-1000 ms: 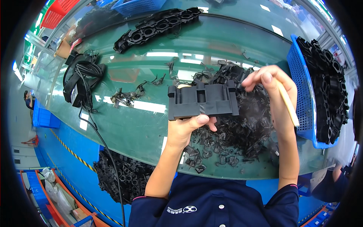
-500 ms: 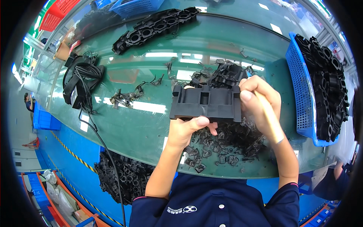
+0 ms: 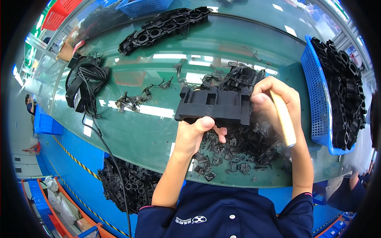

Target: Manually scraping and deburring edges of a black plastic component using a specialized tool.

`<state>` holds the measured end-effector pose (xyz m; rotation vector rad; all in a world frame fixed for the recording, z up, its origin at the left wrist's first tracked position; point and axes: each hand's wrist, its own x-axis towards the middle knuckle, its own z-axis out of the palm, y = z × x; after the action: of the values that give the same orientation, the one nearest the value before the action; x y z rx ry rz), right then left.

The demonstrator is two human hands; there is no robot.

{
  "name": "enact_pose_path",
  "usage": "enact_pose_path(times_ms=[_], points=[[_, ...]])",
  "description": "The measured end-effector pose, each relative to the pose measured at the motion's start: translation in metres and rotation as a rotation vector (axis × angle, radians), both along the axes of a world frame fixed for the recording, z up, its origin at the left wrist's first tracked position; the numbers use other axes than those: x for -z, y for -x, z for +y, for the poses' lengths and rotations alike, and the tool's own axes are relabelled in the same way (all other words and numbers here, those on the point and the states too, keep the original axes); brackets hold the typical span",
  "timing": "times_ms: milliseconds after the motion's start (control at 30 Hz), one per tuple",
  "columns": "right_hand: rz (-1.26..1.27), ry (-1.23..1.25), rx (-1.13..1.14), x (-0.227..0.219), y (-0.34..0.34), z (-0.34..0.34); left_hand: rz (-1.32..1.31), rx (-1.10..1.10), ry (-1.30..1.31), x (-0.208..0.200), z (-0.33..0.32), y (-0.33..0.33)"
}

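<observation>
My left hand (image 3: 189,139) grips a black moulded plastic part (image 3: 224,108) from below, with the thumb pressed on its near edge. Two half-round hollows and a square slot show in the part's upper side. At its right end, my right hand (image 3: 278,93) is closed round a tool with a pale wooden handle (image 3: 284,123); the handle's butt points toward me, and the working end is hidden by the fingers and the part. Beneath and behind the part lie heaps of thin black plastic scraps (image 3: 254,148) on the green tabletop (image 3: 158,133).
A blue crate (image 3: 320,93) of black parts stands at the right. Far left of centre lies a long black moulding (image 3: 164,27). Coiled black cable (image 3: 88,79) sits at the left, its lead running off the table. More black parts (image 3: 129,184) are below the near edge.
The black part has moved slightly left and tilted, its right end lower. My right hand has shifted a little right, swinging the wooden handle with it. Both hands keep their hold.
</observation>
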<state>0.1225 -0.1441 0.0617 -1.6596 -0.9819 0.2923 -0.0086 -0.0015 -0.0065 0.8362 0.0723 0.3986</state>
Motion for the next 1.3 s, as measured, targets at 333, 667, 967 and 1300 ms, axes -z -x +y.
enact_pose_path(times_ms=[333,667,967,1300], points=[[0.030,-0.067,0.114,0.003,-0.008,0.002,-0.015,-0.112,-0.335,0.009,0.004,-0.001],[-0.022,0.000,-0.059,-0.003,0.011,0.001,-0.060,-0.437,-0.410,0.004,-0.008,-0.006],[0.014,0.033,-0.071,0.020,0.025,0.010,0.144,-0.300,-0.142,0.004,0.003,-0.004],[0.031,-0.093,-0.082,0.013,0.023,0.004,0.245,0.084,0.094,-0.012,0.003,-0.009]])
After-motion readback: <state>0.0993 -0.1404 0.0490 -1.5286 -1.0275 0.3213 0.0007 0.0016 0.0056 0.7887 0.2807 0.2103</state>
